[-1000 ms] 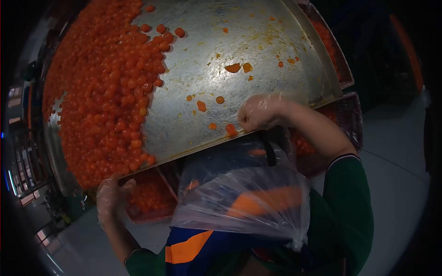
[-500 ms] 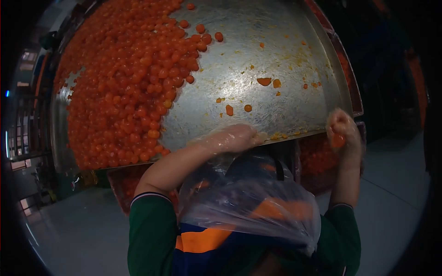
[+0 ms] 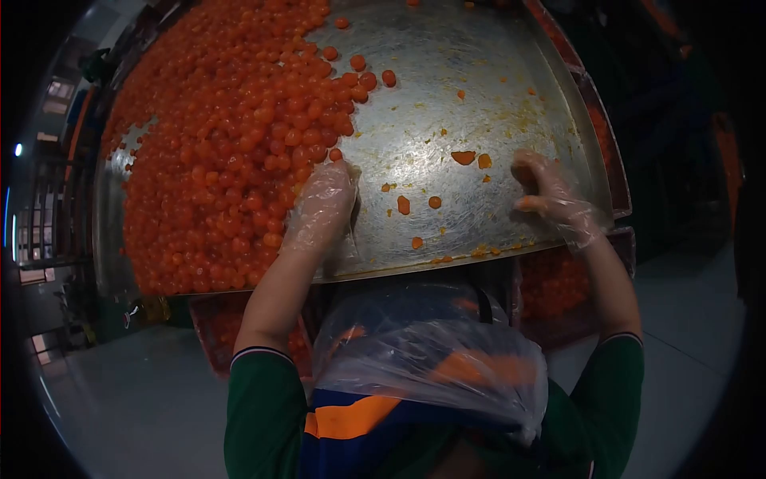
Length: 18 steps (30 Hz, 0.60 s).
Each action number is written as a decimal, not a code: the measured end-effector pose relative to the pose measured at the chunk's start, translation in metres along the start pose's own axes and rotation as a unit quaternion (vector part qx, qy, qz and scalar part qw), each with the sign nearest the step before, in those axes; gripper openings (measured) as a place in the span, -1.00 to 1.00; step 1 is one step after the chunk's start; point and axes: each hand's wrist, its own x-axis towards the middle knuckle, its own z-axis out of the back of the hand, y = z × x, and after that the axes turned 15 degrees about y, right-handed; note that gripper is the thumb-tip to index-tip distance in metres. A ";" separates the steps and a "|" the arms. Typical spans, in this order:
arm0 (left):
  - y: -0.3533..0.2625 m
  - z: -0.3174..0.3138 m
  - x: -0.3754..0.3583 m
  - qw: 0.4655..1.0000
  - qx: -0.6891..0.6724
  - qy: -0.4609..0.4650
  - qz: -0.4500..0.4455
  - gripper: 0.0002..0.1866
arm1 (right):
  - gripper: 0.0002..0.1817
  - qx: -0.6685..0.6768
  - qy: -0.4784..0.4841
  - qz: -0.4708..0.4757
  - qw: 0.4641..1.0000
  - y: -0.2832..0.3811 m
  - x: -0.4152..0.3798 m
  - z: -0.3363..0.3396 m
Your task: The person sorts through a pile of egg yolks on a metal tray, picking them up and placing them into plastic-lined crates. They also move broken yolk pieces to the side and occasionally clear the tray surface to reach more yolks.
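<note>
Lying beside left fingers (image 3: 331,180), orange balls (image 3: 231,152) (heaped)

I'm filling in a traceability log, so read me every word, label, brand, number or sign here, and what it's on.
None: I can read no text on the metal tray, the clear plastic apron or the green sleeves.
The background at the left edge is too blurred to tell.

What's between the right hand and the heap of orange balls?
In the head view, stained metal tray with a few flat orange scraps lies between the right hand and the heap; the left hand is at the heap's edge.
</note>
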 end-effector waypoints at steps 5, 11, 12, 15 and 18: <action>0.011 0.004 0.016 0.984 -0.077 -0.156 -0.028 -0.65 | 0.13 -0.296 0.174 0.079 0.936 0.051 0.084 -0.053; 0.019 -0.008 0.022 0.998 -0.028 -0.048 -0.022 -0.72 | -0.76 -0.354 0.212 0.464 0.784 0.069 0.093 -0.131; 0.031 -0.012 0.032 0.985 -0.175 -0.005 -0.008 -0.67 | -0.80 -0.361 0.190 0.465 0.786 0.059 0.086 -0.118; -0.004 0.003 0.011 0.868 -0.490 0.080 0.032 -0.69 | -0.86 -0.428 0.189 0.306 0.829 0.025 0.058 -0.042; -0.089 0.004 -0.024 0.799 -0.524 0.285 -0.081 -0.72 | -0.90 -0.478 0.123 0.071 0.867 -0.017 0.024 0.028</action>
